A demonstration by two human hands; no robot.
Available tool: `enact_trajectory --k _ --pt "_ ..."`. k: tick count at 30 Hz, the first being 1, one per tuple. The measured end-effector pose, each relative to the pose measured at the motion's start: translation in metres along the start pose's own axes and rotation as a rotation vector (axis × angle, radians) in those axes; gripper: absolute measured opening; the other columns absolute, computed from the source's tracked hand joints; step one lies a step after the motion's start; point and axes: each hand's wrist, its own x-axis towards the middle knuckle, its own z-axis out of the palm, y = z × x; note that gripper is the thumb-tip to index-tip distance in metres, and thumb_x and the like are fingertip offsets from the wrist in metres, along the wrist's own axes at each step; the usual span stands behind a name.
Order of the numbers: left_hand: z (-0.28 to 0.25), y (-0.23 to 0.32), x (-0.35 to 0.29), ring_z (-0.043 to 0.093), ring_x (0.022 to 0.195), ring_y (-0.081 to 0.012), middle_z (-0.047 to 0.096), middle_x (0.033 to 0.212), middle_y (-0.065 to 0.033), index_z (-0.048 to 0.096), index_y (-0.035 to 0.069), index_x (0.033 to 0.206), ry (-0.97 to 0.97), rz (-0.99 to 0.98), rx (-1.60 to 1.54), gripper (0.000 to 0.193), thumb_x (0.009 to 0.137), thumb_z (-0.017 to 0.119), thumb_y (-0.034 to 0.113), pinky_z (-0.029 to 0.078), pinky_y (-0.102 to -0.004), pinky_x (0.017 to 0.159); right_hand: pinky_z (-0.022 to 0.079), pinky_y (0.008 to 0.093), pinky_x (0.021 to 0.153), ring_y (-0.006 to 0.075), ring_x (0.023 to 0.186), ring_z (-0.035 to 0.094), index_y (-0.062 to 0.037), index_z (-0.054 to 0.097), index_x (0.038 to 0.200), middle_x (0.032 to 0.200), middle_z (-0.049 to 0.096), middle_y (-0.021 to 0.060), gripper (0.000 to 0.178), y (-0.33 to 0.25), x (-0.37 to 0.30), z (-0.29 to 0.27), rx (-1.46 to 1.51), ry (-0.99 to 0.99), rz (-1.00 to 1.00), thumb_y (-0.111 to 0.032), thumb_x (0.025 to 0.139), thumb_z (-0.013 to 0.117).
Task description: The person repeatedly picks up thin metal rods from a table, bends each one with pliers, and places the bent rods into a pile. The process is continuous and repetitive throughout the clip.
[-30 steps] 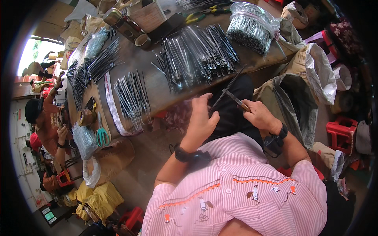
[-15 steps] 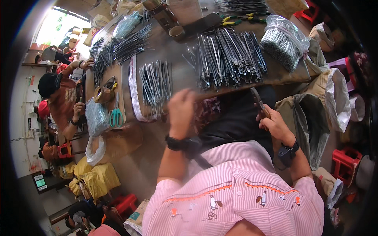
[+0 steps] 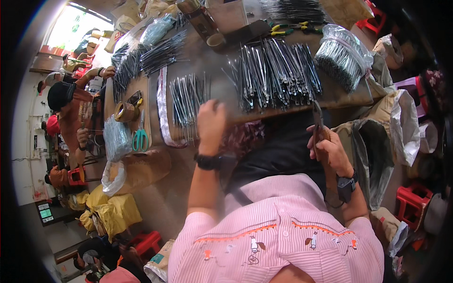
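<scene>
The fingers of the right hand [image 3: 330, 148] are curled shut around the handles of a pair of dark metal pliers [image 3: 317, 123], whose tips point up toward the near edge of the brown tabletop [image 3: 214, 66]; whether anything sits between the tips cannot be made out. The left hand [image 3: 211, 123] reaches forward with its back to the camera, fingers bent down over the near end of a flat row of thin grey metal rods [image 3: 188, 100]; the fingertips are hidden, so whether they pinch a rod or only touch the row cannot be told. A black watch band circles each wrist, and pink striped sleeves fill the lower edge.

Just right of that row, a wider spread of dark metal rods [image 3: 271, 73] lies on the tabletop, and beyond it, near the right end, a clear plastic bag packed with grey rods [image 3: 340, 54]. Yellow-handled pliers [image 3: 283, 29] rest at the far edge. To the left lie green-handled scissors [image 3: 139, 137], a roll of brown tape [image 3: 123, 112] and further loose bundles of rods [image 3: 146, 56].

A seated person in a dark cap [image 3: 63, 96] works at the left end, blurred by the lens curve. The area under the tabletop is dark and unreadable.
</scene>
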Motion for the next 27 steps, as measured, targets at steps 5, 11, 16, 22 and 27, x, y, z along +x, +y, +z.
enact_trajectory --k 5,11,16,22,27 --pt "0.055 -0.008 0.029 0.063 0.067 -0.0177 0.065 0.08 -0.0144 0.064 -0.008 0.095 -0.312 -0.255 -0.367 0.026 0.083 0.066 0.014 0.05 -0.0303 0.056 0.05 0.0288 0.057 0.0179 0.062 0.059 0.0022 0.052 0.108 0.082 0.059 0.0111 0.038 -0.003 -0.004 -0.003 0.093 -0.029 0.01 -0.008 0.071 0.046" --pt "0.025 0.006 0.033 0.06 0.065 -0.0149 0.062 0.081 -0.0081 0.06 -0.008 0.103 -0.59 -0.601 -0.955 0.025 0.086 0.066 0.009 0.049 -0.0238 0.058 0.046 0.0275 0.058 0.0161 0.071 0.055 -0.0003 0.052 0.108 0.088 0.057 0.0096 0.032 0.018 0.002 -0.045 0.386 0.095 -0.125 -0.016 0.08 0.05" --pt "-0.011 0.011 0.021 0.058 0.07 -0.0093 0.058 0.086 -0.0056 0.053 0.0 0.124 -0.564 -0.949 -1.425 0.03 0.096 0.055 0.011 0.049 -0.0129 0.051 0.041 0.0293 0.06 0.0171 0.07 0.049 -0.0034 0.054 0.111 0.087 0.055 0.0078 0.03 0.022 0.021 -0.099 0.84 0.139 -0.33 -0.021 0.086 0.048" --pt "-0.024 0.008 -0.009 0.055 0.073 -0.0107 0.053 0.097 -0.0103 0.045 0.0 0.132 -0.646 -0.893 -1.711 0.035 0.099 0.048 0.01 0.045 -0.0109 0.045 0.052 0.0405 0.07 0.024 0.077 0.062 -0.0014 0.058 0.096 0.084 0.062 0.0113 0.014 0.024 0.057 -0.141 0.772 0.425 -0.328 -0.005 0.083 0.054" --pt "-0.014 0.028 -0.018 0.056 0.073 -0.0115 0.059 0.089 -0.0056 0.055 0.002 0.122 -0.653 -0.936 -1.715 0.03 0.093 0.058 0.008 0.039 -0.0097 0.045 0.05 0.0331 0.053 0.0184 0.057 0.059 -0.001 0.059 0.085 0.07 0.061 0.007 0.01 0.023 0.09 -0.15 0.427 0.732 -0.33 -0.003 0.079 0.067"
